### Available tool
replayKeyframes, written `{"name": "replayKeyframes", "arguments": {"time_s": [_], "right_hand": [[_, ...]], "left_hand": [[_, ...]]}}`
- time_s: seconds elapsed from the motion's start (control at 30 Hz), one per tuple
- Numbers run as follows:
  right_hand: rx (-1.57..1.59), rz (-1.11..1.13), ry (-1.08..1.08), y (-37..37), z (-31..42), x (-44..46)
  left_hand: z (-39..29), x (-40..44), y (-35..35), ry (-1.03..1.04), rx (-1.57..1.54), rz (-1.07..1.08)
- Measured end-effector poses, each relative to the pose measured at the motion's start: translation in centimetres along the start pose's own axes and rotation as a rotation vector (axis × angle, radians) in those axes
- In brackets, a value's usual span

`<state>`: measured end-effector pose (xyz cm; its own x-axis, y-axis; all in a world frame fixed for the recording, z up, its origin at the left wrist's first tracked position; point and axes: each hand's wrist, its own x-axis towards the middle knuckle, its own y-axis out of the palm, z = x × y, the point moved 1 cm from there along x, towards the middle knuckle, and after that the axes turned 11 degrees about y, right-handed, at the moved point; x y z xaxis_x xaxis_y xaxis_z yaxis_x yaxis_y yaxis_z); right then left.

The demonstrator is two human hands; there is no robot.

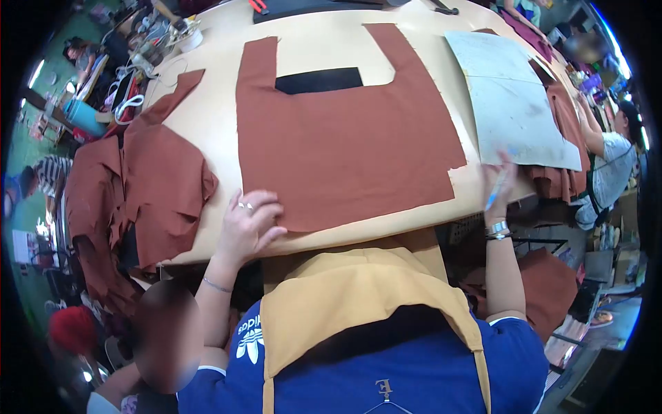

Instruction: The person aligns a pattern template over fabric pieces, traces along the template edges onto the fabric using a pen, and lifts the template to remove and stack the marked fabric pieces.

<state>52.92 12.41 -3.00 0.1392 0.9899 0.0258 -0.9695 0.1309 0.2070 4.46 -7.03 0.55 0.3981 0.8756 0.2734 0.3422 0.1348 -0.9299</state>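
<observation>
A rust-brown fabric piece with two upright straps lies flat on the pale table, over a black piece that shows between the straps. My left hand rests on the fabric's lower left corner, fingers apart, a ring on one finger. To the right, my right hand is closed round a blue-and-white pen, beside the lower edge of a grey-white pattern sheet. That sheet lies on more brown fabric.
Crumpled brown fabric hangs over the table's left edge. A dark sheet and red-handled tool lie at the far edge. A co-worker is at the right; other people are at the left. More brown fabric sits below the right edge.
</observation>
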Motion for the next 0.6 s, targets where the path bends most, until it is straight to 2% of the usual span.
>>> {"name": "replayKeyframes", "arguments": {"time_s": [0.03, 0.07, 0.1, 0.13, 0.2, 0.33, 0.4, 0.5, 0.57, 0.6], "right_hand": [[0.091, -0.173, -0.192, -1.6, 0.0, 1.7], [-0.522, -0.514, -0.316, -2.2, 0.8, 2.2], [-0.241, -0.629, -0.175, -3.0, 1.2, 2.8], [-0.040, -0.649, -0.031, -2.9, 2.3, 2.9], [-0.056, -0.563, -0.024, -2.7, 3.4, 3.4], [0.228, -0.810, -0.006, -3.6, 3.8, 5.9], [0.261, -0.707, 0.077, -5.2, 3.4, 7.7], [0.115, -0.508, 0.201, -4.9, 4.2, 10.2], [-0.089, -0.512, 0.064, -1.9, 7.0, 10.6], [-0.074, -0.475, -0.027, 1.0, 9.6, 9.6]], "left_hand": [[0.1, 0.0, 0.2, -0.069, 0.043, -0.046], [0.4, 0.0, 0.3, -0.140, 0.088, -0.091], [1.2, -0.2, 0.6, -0.275, 0.046, 0.041], [1.4, -0.3, 0.5, -0.317, 0.097, 0.076], [1.3, -0.1, 0.5, -0.398, 0.202, 0.150], [1.8, 0.4, 0.4, -0.423, 0.215, 0.195], [2.0, 0.3, 0.5, -0.444, 0.215, 0.200], [2.1, 0.4, 0.7, -0.446, 0.230, 0.205], [1.9, 0.8, -0.2, -0.472, 0.232, 0.265], [1.8, 0.9, -0.6, -0.477, 0.232, 0.278]]}}
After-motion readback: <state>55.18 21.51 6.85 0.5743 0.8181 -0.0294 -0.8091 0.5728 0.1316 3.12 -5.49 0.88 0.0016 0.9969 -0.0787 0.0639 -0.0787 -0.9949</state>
